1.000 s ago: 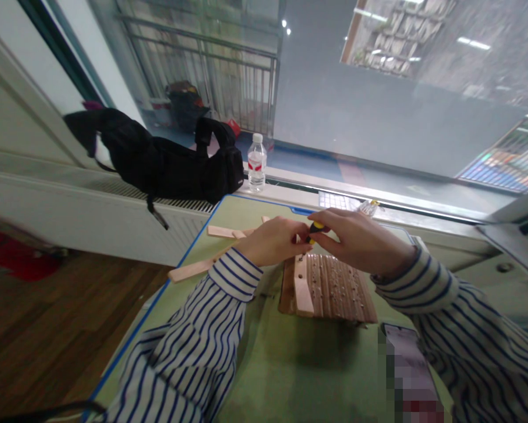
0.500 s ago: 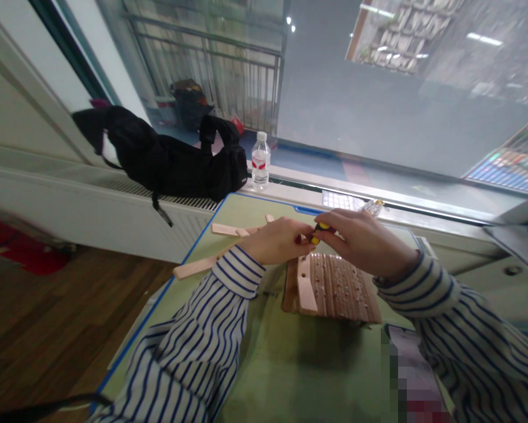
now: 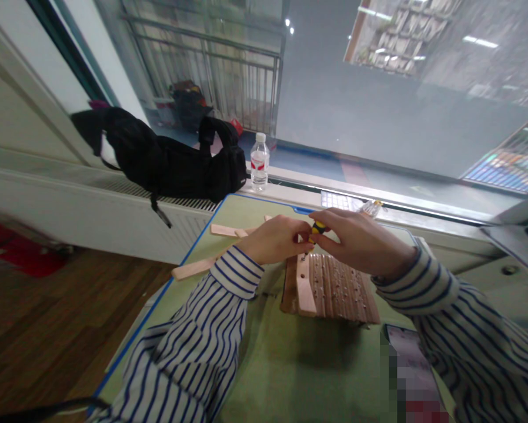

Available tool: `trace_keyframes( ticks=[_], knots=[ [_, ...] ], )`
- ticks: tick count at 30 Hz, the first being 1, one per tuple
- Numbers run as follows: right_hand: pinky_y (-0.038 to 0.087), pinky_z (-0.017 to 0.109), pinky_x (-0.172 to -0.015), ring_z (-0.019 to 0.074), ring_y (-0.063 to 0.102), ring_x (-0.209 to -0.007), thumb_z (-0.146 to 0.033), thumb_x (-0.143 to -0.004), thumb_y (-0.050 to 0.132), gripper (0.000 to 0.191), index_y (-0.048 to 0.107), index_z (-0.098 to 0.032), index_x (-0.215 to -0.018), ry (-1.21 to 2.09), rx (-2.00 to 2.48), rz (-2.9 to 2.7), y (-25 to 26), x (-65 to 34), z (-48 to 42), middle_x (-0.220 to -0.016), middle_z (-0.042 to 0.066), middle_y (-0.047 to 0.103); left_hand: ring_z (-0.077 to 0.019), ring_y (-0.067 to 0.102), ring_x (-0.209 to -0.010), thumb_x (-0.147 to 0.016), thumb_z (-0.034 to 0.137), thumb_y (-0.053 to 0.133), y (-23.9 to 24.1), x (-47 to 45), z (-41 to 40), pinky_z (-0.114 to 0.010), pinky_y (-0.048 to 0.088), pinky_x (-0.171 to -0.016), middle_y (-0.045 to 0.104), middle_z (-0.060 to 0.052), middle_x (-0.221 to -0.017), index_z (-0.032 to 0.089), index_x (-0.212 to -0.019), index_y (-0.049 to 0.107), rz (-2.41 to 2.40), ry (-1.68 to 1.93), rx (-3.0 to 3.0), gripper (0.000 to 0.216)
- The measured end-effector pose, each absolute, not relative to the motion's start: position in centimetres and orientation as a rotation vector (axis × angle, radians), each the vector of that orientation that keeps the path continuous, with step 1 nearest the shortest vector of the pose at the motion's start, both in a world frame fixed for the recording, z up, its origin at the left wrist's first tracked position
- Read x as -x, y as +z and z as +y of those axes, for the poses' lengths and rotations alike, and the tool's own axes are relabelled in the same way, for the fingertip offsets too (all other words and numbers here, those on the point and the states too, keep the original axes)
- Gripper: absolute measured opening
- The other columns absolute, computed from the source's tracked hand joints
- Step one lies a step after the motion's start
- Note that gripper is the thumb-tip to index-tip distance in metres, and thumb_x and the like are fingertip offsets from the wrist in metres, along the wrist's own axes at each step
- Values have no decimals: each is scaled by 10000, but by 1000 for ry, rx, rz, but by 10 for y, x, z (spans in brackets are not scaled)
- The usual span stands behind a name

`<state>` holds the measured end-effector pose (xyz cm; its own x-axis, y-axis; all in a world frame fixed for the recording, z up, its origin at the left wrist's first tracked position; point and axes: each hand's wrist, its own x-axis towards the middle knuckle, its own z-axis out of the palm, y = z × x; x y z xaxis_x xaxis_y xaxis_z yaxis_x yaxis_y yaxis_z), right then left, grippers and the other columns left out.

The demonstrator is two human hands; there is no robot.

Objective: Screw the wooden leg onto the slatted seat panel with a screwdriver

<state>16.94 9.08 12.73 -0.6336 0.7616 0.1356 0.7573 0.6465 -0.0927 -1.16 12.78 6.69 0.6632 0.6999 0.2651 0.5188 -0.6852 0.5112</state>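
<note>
A slatted wooden panel [image 3: 334, 291] studded with small screws lies on the green table [image 3: 290, 364], a pale wooden strip [image 3: 305, 286] resting across its left end. Above that strip my right hand [image 3: 356, 241] is closed round a small yellow-and-black screwdriver [image 3: 317, 228], whose tip points down at the strip. My left hand [image 3: 275, 238] is curled beside it, fingertips pinched at the shaft of the screwdriver. Both sleeves are blue-and-white striped.
Loose wooden strips [image 3: 202, 265] lie at the table's left edge. A black bag [image 3: 171, 161] and a water bottle [image 3: 259, 162] sit on the window ledge. A phone [image 3: 407, 358] lies at the right. A clear packet [image 3: 370, 207] rests behind my hands.
My hands have stayed over the strip with only slight shifts; the screwdriver handle has turned a little between my fingers. The view has drifted slightly.
</note>
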Motion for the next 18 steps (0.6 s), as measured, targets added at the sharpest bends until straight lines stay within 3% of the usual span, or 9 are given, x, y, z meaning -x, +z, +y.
trace_keyframes(
  ticks=[8,18],
  knots=[
    [370,264,-674,144,543,-768,-302,-929,400,232,585,-167,-958,-22,1236,-2702,127,-168,90,-838,49,610,-104,548,-627,-813,274,585,70,12,126,-209,385,-583,648,-8,-714,173,-860,683,932,603,-2483,148],
    [376,266,-685,147,530,-778,-305,-936,408,222,565,-149,-953,-11,1249,-2579,118,-171,88,-856,60,602,-110,575,-646,-806,272,596,73,9,124,-212,400,-592,671,-10,-747,174,-887,675,932,608,-2456,150]
  ],
)
